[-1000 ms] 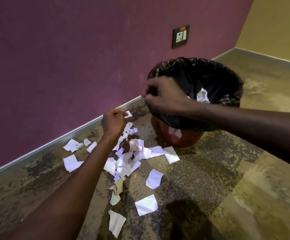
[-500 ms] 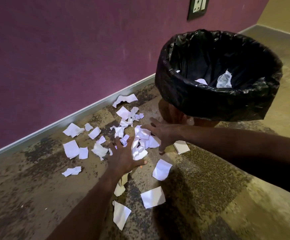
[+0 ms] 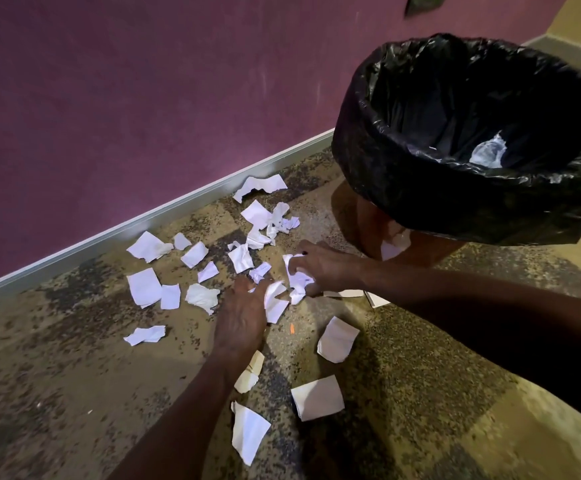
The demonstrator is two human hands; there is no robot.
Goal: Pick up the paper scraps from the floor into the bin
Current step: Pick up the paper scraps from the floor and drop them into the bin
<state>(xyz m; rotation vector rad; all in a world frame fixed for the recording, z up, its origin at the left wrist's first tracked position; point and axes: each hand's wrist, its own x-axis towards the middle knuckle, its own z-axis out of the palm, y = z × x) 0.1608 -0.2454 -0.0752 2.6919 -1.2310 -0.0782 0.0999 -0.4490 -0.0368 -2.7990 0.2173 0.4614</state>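
Observation:
Several white paper scraps lie scattered on the speckled floor along the wall. My right hand is down on the floor, its fingers curled round a crumpled clump of scraps. My left hand lies beside it with fingers stretched forward, touching scraps between the two hands. The bin, lined with a black bag, stands just right of the hands and holds some white paper inside.
A purple wall with a pale skirting strip runs behind the scraps. More scraps lie near me, such as a large one and another. A wall socket sits above the bin.
Both hands came down from bin height to the floor. The right hand's fingers have closed round a clump of scraps; the left hand slid forward against the pile.

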